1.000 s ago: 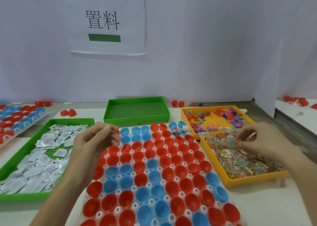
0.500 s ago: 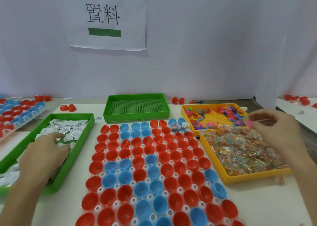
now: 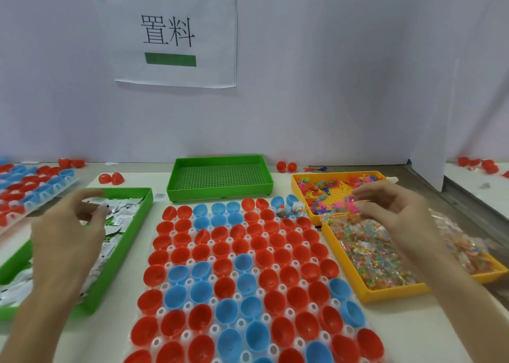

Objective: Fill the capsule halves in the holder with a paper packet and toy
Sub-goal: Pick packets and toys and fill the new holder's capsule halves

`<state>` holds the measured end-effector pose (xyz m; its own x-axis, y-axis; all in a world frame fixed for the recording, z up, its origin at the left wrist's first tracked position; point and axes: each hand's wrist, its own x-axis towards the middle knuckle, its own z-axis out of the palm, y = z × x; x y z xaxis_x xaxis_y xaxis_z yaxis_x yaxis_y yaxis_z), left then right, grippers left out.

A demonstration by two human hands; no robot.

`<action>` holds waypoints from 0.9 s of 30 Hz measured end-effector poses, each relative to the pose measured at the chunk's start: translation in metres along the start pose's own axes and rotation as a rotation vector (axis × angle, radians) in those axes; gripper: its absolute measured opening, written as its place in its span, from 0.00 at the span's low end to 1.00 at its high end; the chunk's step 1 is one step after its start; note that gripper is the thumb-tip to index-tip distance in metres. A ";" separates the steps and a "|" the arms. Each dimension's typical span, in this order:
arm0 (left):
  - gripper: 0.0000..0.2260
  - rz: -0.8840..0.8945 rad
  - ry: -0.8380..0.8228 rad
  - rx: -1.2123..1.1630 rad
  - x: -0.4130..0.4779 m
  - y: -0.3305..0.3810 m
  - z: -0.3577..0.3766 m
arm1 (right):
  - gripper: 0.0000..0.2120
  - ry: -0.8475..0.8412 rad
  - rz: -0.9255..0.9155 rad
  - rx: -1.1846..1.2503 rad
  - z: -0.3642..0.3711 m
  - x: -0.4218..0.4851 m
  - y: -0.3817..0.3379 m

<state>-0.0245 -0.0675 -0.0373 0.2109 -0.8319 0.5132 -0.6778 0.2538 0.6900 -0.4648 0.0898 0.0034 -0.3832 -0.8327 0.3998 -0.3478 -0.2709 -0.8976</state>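
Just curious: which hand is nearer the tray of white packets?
Left. The left hand hovers over that tray; the right hand is across the holder, over the yellow trays.

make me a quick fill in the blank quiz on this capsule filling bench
1. The left hand pinches a paper packet above a tray coloured ___.
2. The right hand pinches a toy whose colour is ___.
3. The capsule halves in the holder are either red or ___.

Missing words: green; pink; blue.
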 end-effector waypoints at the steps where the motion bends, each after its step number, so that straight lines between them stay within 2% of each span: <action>1: 0.14 0.010 -0.010 -0.087 -0.001 0.013 -0.003 | 0.12 -0.021 -0.001 0.006 0.005 -0.002 -0.002; 4: 0.12 -0.052 -0.163 -0.404 -0.014 0.054 -0.007 | 0.12 -0.060 -0.002 0.047 0.016 -0.008 -0.011; 7: 0.12 -0.167 -0.414 -0.745 -0.034 0.091 0.002 | 0.08 -0.077 -0.013 0.110 0.031 -0.013 -0.029; 9: 0.12 -0.190 -0.542 -0.848 -0.047 0.108 0.011 | 0.06 -0.082 -0.039 0.162 0.044 -0.017 -0.042; 13: 0.09 -0.077 -0.696 -0.894 -0.074 0.128 0.026 | 0.04 -0.116 -0.097 0.176 0.071 -0.031 -0.050; 18: 0.04 0.008 -0.808 -0.939 -0.085 0.132 0.028 | 0.13 -0.189 -0.120 0.149 0.090 -0.049 -0.041; 21: 0.05 0.052 -0.814 -0.898 -0.087 0.134 0.026 | 0.13 -0.189 -0.130 0.160 0.096 -0.054 -0.041; 27: 0.06 0.141 -0.733 -0.799 -0.087 0.138 0.024 | 0.08 -0.193 -0.113 0.206 0.105 -0.062 -0.045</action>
<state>-0.1534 0.0282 0.0011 -0.4831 -0.7946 0.3677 0.0458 0.3964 0.9169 -0.3352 0.1029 -0.0003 -0.1749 -0.8629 0.4742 -0.1905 -0.4429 -0.8761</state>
